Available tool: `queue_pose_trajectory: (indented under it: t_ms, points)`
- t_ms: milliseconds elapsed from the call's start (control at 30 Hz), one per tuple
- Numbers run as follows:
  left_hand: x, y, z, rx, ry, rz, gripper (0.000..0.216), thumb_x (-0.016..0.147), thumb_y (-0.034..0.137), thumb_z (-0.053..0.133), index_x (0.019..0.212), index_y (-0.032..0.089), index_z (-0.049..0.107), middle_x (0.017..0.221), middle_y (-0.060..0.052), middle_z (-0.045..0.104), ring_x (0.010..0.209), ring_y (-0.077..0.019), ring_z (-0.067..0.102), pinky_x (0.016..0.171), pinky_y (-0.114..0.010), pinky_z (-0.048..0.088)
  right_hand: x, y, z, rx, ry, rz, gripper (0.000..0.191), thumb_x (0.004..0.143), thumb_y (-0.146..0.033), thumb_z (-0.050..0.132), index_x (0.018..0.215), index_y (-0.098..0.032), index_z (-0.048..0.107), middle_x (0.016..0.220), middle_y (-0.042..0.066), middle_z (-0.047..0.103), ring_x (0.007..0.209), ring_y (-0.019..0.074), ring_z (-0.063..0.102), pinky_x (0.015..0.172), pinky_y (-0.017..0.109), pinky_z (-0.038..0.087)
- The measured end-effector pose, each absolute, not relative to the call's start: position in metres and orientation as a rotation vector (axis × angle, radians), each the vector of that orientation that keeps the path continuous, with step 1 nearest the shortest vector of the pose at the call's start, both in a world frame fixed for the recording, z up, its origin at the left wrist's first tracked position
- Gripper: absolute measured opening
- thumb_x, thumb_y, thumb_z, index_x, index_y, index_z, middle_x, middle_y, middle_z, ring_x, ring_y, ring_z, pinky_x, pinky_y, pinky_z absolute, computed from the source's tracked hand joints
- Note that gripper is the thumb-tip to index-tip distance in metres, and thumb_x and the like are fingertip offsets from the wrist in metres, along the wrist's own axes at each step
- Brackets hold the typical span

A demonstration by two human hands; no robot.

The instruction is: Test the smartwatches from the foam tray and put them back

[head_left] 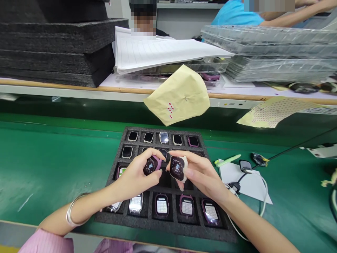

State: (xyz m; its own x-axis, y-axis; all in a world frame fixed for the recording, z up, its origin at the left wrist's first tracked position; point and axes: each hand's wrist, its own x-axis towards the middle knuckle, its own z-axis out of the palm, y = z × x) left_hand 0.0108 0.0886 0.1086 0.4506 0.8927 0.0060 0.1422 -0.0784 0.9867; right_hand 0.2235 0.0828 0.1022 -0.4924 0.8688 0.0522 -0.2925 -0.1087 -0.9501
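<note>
My left hand grips a purple-cased smartwatch between thumb and fingers, its dark dial lit. In my right hand is a pale-cased smartwatch, also showing a lit dial and tilted toward me. Both hands are above a black foam tray with square pockets, several of which hold watches. Along the near row, screens show white keypad-like displays, as on the purple watch. Screens in the far row are mostly dark, like that of the pink-purple watch. My hands hide part of the middle rows.
Right of the tray, a green pen, a watch and a white cable lie on or by white paper. Black foam trays, paper sheets and clear plastic trays fill the shelf. Two people are beyond.
</note>
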Motion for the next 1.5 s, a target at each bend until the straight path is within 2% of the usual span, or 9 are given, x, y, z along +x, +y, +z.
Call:
queue_pose_trajectory:
  t_ms: [233, 800, 1167, 1367, 1433, 1500]
  points:
    - [0.013, 0.089, 0.108, 1.534, 0.945, 0.797, 0.022, 0.078, 0.009, 0.054, 0.098, 0.02, 0.055, 0.078, 0.003, 0.051, 0.07, -0.0127, 0.048, 0.061, -0.024, 0.037, 0.224, 0.082, 0.103, -0.722, -1.296, 1.71, 0.041, 0.086, -0.033, 0.07, 0.125, -0.02, 0.063, 0.099, 0.008, 0.069, 0.059, 0.0137, 0.063, 0.054, 0.027, 0.053]
    - [0.012, 0.09, 0.108, 1.552, 0.946, 0.789, 0.019, 0.082, 0.012, 0.055, 0.099, 0.021, 0.053, 0.078, 0.003, 0.049, 0.069, -0.0123, 0.047, 0.06, -0.023, 0.036, 0.226, 0.085, 0.101, -0.761, -1.327, 1.719, 0.041, 0.086, -0.034, 0.07, 0.123, -0.019, 0.063, 0.084, 0.005, 0.065, 0.06, 0.0155, 0.062, 0.054, 0.029, 0.055]
    - [0.009, 0.087, 0.112, 1.553, 0.963, 0.832, 0.015, 0.082, 0.01, 0.054, 0.092, 0.02, 0.05, 0.076, 0.004, 0.046, 0.062, -0.0092, 0.041, 0.054, -0.022, 0.032, 0.229, 0.082, 0.106, -0.73, -1.352, 1.729, 0.039, 0.089, -0.032, 0.068, 0.125, -0.02, 0.063, 0.095, 0.008, 0.069, 0.061, 0.0148, 0.064, 0.057, 0.029, 0.054]
    - [0.013, 0.091, 0.108, 1.332, 0.939, 0.741, 0.017, 0.086, 0.022, 0.057, 0.101, 0.02, 0.05, 0.075, 0.005, 0.048, 0.05, -0.006, 0.043, 0.048, -0.021, 0.038, 0.228, 0.08, 0.102, -0.744, -1.306, 1.777, 0.043, 0.094, -0.027, 0.06, 0.136, -0.02, 0.053, 0.08, 0.004, 0.068, 0.064, 0.015, 0.066, 0.056, 0.024, 0.052]
    - [0.014, 0.093, 0.106, 1.205, 0.892, 0.767, 0.021, 0.087, 0.025, 0.057, 0.106, 0.019, 0.051, 0.073, 0.004, 0.052, 0.055, -0.0089, 0.05, 0.053, -0.023, 0.043, 0.23, 0.082, 0.098, -0.744, -1.244, 1.832, 0.043, 0.093, -0.026, 0.061, 0.135, -0.019, 0.053, 0.086, 0.005, 0.069, 0.069, 0.0163, 0.067, 0.056, 0.024, 0.052]
    - [0.015, 0.095, 0.104, 1.047, 0.864, 0.8, 0.022, 0.087, 0.024, 0.055, 0.108, 0.018, 0.054, 0.078, 0.001, 0.058, 0.068, -0.0124, 0.058, 0.062, -0.025, 0.048, 0.232, 0.085, 0.095, -0.766, -1.187, 1.868, 0.041, 0.091, -0.025, 0.063, 0.131, -0.018, 0.054, 0.095, 0.007, 0.068, 0.072, 0.0171, 0.068, 0.057, 0.025, 0.053]
